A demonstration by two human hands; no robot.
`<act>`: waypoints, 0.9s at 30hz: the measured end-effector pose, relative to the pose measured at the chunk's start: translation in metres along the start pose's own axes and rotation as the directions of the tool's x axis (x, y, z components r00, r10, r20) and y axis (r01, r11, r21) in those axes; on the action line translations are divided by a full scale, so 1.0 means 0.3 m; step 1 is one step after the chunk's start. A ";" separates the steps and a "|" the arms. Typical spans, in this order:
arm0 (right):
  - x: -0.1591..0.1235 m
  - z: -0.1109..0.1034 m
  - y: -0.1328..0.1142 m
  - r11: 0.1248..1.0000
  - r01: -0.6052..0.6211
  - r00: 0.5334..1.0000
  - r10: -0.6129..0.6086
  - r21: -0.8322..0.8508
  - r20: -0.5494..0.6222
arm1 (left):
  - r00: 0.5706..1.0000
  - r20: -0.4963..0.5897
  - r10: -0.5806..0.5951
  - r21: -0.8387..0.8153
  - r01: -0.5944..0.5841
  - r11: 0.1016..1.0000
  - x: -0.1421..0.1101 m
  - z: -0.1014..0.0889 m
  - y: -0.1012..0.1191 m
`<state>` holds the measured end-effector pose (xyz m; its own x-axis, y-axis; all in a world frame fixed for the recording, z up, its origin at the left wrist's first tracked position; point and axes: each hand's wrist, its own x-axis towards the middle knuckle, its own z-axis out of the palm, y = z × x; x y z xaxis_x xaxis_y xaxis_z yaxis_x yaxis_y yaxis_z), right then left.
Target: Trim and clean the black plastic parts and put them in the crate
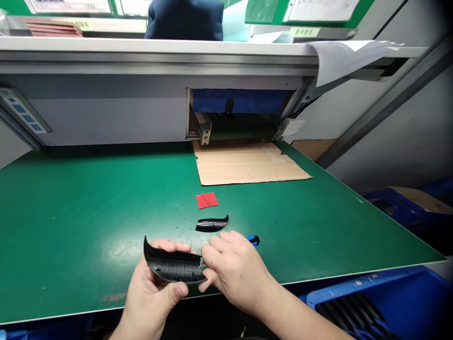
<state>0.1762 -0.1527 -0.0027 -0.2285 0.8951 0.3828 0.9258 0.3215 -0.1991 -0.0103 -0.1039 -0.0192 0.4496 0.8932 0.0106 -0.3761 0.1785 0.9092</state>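
Note:
My left hand grips a curved black plastic shell, its ribbed hollow inside turned up and its pointed end to the left. Closed around a blue-and-black handled tool, my right hand is at the shell's right end. The handle's end sticks out past the knuckles, and a thin metal tip shows by the shell's edge; most of the tool is hidden in the fist. Beyond my hands, a similar black plastic piece with a glossy grooved outside lies on the green table.
A red label lies behind the black piece. Farther back, a cardboard sheet sits before an opening with a conveyor belt. At lower right, a blue bin holds several dark parts. Papers hang off the shelf above.

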 end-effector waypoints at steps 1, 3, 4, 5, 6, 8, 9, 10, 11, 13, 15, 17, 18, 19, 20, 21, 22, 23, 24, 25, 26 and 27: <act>-0.004 0.002 -0.001 1.000 -0.006 1.000 0.006 -0.005 0.000 | 1.000 0.008 0.003 0.014 -0.003 1.000 0.002 0.000 0.001; -0.013 0.008 0.000 1.000 -0.016 1.000 0.016 -0.009 0.000 | 1.000 0.030 0.009 0.043 -0.011 0.999 0.003 -0.003 0.001; -0.019 0.013 0.001 1.000 -0.020 1.000 0.020 -0.008 -0.001 | 0.999 0.042 0.015 0.058 -0.017 0.998 0.003 -0.005 -0.001; -0.023 0.018 0.002 1.000 -0.024 1.000 0.024 -0.001 0.001 | 0.998 0.057 0.019 0.072 -0.023 0.997 0.003 -0.008 -0.003; -0.028 0.022 0.005 0.999 -0.024 1.000 0.024 0.022 0.009 | 0.997 0.069 0.021 0.083 -0.026 0.996 0.003 -0.011 -0.006; -0.033 0.026 0.013 0.989 -0.020 0.998 0.012 0.143 0.054 | 0.996 0.090 0.016 0.087 -0.024 0.996 0.001 -0.012 -0.010; -0.034 0.025 0.018 0.970 -0.023 0.995 -0.001 0.242 0.097 | 0.995 0.098 0.010 0.078 -0.017 0.997 0.001 -0.010 -0.012; -0.035 0.020 0.024 0.935 -0.037 0.988 -0.018 0.354 0.150 | 0.994 0.105 0.003 0.060 -0.009 0.998 0.000 -0.008 -0.013; -0.036 0.013 0.031 0.885 -0.066 0.978 -0.035 0.462 0.207 | 0.994 0.112 -0.004 0.037 0.000 0.999 0.000 -0.004 -0.015; -0.041 -0.008 0.046 0.756 -0.167 0.949 -0.051 0.633 0.312 | 0.994 0.112 -0.021 -0.018 0.023 1.000 -0.001 0.005 -0.018; -0.050 -0.033 0.065 0.595 -0.268 0.924 -0.063 0.758 0.376 | 0.995 0.095 -0.040 -0.061 0.046 0.997 -0.002 0.012 -0.022; -0.066 -0.059 0.090 0.416 -0.312 0.928 -0.057 0.854 0.367 | 0.997 0.051 -0.054 -0.082 0.058 0.995 -0.002 0.015 -0.026; -0.075 -0.071 0.103 0.335 -0.304 0.940 -0.044 0.892 0.337 | 0.998 0.021 -0.058 -0.082 0.060 0.995 0.000 0.015 -0.027; -0.086 -0.081 0.117 0.284 -0.283 0.954 -0.016 0.916 0.299 | 0.998 -0.009 -0.063 -0.075 0.063 0.995 0.004 0.016 -0.027; -0.096 -0.089 0.130 0.306 -0.274 0.961 0.041 0.912 0.275 | 0.997 -0.026 -0.074 -0.059 0.072 0.996 0.009 0.017 -0.026; -0.107 -0.095 0.142 0.383 -0.284 0.959 0.110 0.879 0.262 | 0.995 -0.035 -0.091 -0.040 0.090 0.995 0.016 0.019 -0.023; -0.118 -0.097 0.151 0.487 -0.309 0.950 0.188 0.817 0.248 | 0.992 -0.041 -0.120 -0.025 0.119 0.993 0.025 0.022 -0.019; -0.129 -0.096 0.159 0.597 -0.345 0.938 0.259 0.724 0.233 | 0.986 -0.047 -0.161 -0.022 0.160 0.987 0.036 0.027 -0.015; -0.139 -0.092 0.164 0.692 -0.378 0.925 0.311 0.615 0.219 | 0.974 -0.065 -0.218 -0.033 0.216 0.976 0.048 0.034 -0.011; -0.149 -0.084 0.167 0.758 -0.395 0.919 0.332 0.519 0.215 | 0.954 -0.100 -0.282 -0.058 0.277 0.959 0.062 0.041 -0.008; -0.159 -0.074 0.169 0.799 -0.394 0.919 0.329 0.453 0.218 | 0.926 -0.147 -0.347 -0.090 0.336 0.937 0.076 0.048 -0.007; -0.169 -0.064 0.169 0.829 -0.386 0.921 0.319 0.405 0.226 | 0.895 -0.191 -0.403 -0.117 0.387 0.915 0.092 0.054 -0.009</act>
<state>0.2406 -0.1877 -0.0148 0.0166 0.9962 0.0852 0.7332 0.0458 -0.6785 0.0162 -0.0865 -0.0145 0.3990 0.8064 -0.4365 -0.2650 0.5571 0.7871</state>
